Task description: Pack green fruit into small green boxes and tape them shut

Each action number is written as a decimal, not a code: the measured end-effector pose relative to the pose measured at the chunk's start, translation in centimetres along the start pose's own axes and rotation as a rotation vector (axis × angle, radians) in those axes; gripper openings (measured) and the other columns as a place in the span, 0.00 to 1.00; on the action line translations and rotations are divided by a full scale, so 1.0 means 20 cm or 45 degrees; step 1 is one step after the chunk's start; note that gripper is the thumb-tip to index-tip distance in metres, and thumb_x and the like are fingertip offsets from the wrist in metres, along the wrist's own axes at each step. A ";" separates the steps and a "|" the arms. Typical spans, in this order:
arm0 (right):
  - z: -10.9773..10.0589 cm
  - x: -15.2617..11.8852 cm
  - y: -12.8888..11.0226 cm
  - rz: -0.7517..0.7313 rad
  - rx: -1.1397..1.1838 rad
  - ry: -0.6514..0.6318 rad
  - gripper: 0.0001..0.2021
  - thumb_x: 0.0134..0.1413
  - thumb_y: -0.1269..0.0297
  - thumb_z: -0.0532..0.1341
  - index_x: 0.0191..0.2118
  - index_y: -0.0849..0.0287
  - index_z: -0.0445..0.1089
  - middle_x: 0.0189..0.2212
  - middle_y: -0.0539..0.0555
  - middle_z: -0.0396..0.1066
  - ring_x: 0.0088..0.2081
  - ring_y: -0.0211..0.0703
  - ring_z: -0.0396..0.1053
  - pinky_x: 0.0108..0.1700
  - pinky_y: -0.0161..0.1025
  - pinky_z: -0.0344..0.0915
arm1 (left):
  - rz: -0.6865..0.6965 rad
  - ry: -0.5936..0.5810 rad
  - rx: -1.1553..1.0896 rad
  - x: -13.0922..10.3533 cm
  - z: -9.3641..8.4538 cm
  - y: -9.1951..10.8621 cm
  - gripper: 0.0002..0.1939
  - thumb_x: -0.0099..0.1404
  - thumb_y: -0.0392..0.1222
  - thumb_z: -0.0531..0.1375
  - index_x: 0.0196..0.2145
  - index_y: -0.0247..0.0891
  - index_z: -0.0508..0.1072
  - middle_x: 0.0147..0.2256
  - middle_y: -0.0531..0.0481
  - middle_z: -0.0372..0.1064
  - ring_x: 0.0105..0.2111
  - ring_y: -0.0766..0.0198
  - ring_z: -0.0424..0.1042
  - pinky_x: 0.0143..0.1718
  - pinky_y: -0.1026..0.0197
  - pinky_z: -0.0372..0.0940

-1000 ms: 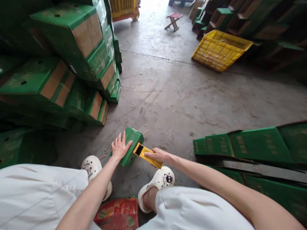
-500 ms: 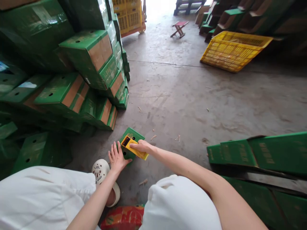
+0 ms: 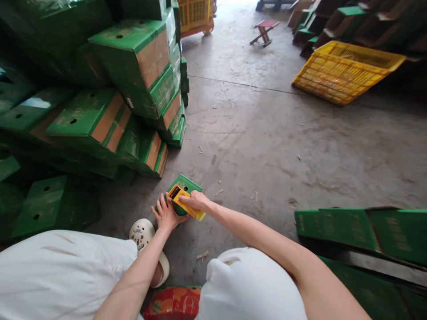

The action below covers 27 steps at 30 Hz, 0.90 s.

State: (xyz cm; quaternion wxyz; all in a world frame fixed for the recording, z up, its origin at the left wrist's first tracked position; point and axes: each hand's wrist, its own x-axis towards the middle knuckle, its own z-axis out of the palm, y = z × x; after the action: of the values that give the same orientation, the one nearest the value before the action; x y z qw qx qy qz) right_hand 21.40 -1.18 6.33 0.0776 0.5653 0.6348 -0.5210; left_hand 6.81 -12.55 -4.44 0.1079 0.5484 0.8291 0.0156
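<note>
A small green cardboard box (image 3: 188,182) with dark round holes stands on the floor between my feet and the stacked cartons. My right hand (image 3: 196,201) is closed around a yellow hand-held tool (image 3: 184,199) with a dark rectangular opening at its far end. This tool lies over the top of the box; whether it presses on the surface I cannot tell. My left hand (image 3: 167,213) rests at the box's near left edge with its fingers spread, close beside the tool's dark end. The hands and the tool hide much of the box.
Green cartons (image 3: 133,38) are stacked on the left. More green boxes (image 3: 353,231) lie at right. A yellow crate (image 3: 343,75) and a folding stool (image 3: 265,32) stand farther off. A red printed package (image 3: 175,303) sits between my legs, near a white clog (image 3: 142,232).
My left hand has shifted slightly right, closer to the yellow tool, its fingers a little less stretched. The right hand keeps its grip. The whole view has tilted slightly.
</note>
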 end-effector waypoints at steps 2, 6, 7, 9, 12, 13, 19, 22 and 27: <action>-0.01 -0.06 0.05 0.016 -0.003 -0.005 0.26 0.59 0.38 0.65 0.31 0.60 0.73 0.27 0.56 0.74 0.35 0.50 0.77 0.31 0.35 0.65 | -0.013 -0.034 -0.034 0.02 0.00 -0.01 0.73 0.49 0.67 0.71 0.78 0.33 0.37 0.76 0.26 0.39 0.73 0.32 0.44 0.71 0.27 0.38; -0.04 -0.27 0.23 0.183 0.111 -0.070 0.27 0.59 0.35 0.63 0.31 0.58 0.70 0.26 0.57 0.75 0.28 0.49 0.76 0.29 0.38 0.67 | -0.012 -0.091 -0.086 0.04 -0.01 -0.02 0.74 0.49 0.68 0.70 0.78 0.33 0.35 0.76 0.26 0.35 0.74 0.30 0.42 0.71 0.26 0.33; -0.04 -0.32 0.29 0.231 0.133 -0.073 0.27 0.58 0.34 0.63 0.32 0.58 0.70 0.26 0.57 0.75 0.27 0.49 0.75 0.28 0.38 0.68 | -0.012 -0.104 -0.094 0.04 -0.02 -0.02 0.74 0.49 0.68 0.70 0.78 0.33 0.34 0.77 0.26 0.34 0.74 0.30 0.41 0.71 0.26 0.33; -0.05 -0.44 0.40 0.303 0.162 -0.074 0.28 0.58 0.33 0.63 0.32 0.57 0.69 0.27 0.58 0.76 0.27 0.49 0.76 0.27 0.39 0.68 | -0.017 -0.120 -0.102 0.04 -0.02 -0.02 0.76 0.48 0.67 0.71 0.78 0.32 0.34 0.77 0.25 0.32 0.75 0.29 0.39 0.71 0.26 0.32; -0.05 -0.57 0.53 0.347 0.180 -0.065 0.26 0.59 0.35 0.62 0.32 0.58 0.69 0.26 0.57 0.77 0.27 0.49 0.76 0.27 0.38 0.68 | -0.024 -0.128 -0.105 0.04 -0.02 -0.03 0.76 0.48 0.67 0.72 0.78 0.32 0.34 0.77 0.25 0.31 0.74 0.28 0.39 0.71 0.25 0.32; -0.05 -0.60 0.55 0.339 0.189 -0.060 0.26 0.60 0.35 0.61 0.32 0.58 0.69 0.26 0.57 0.78 0.27 0.49 0.76 0.27 0.37 0.68 | -0.022 -0.127 -0.101 0.04 -0.03 -0.03 0.76 0.48 0.68 0.72 0.78 0.32 0.34 0.77 0.25 0.31 0.74 0.28 0.40 0.71 0.25 0.32; -0.05 -0.59 0.61 0.344 0.148 -0.014 0.24 0.60 0.37 0.63 0.33 0.57 0.69 0.27 0.57 0.78 0.28 0.49 0.77 0.26 0.37 0.65 | 0.013 -0.125 -0.030 0.02 -0.06 -0.02 0.73 0.49 0.69 0.71 0.78 0.37 0.37 0.77 0.25 0.31 0.74 0.28 0.42 0.71 0.26 0.33; -0.03 -0.52 0.64 0.376 0.153 -0.027 0.24 0.60 0.39 0.63 0.35 0.58 0.69 0.28 0.57 0.78 0.27 0.49 0.77 0.26 0.37 0.66 | 0.030 -0.149 0.027 0.03 -0.08 -0.02 0.69 0.51 0.70 0.70 0.78 0.46 0.39 0.77 0.28 0.30 0.74 0.26 0.44 0.70 0.26 0.35; 0.05 -0.38 0.72 0.386 0.137 -0.020 0.24 0.62 0.39 0.63 0.38 0.61 0.71 0.28 0.56 0.78 0.28 0.47 0.77 0.28 0.35 0.66 | 0.057 -0.181 0.085 0.03 -0.09 -0.02 0.64 0.53 0.70 0.70 0.77 0.54 0.41 0.78 0.33 0.26 0.74 0.25 0.40 0.70 0.24 0.37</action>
State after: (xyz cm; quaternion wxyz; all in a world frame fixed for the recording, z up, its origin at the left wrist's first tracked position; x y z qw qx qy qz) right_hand 35.15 -9.36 2.86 0.1301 0.6539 0.5126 -0.5410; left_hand 5.88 -12.00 -2.75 0.1479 0.5698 0.8069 -0.0485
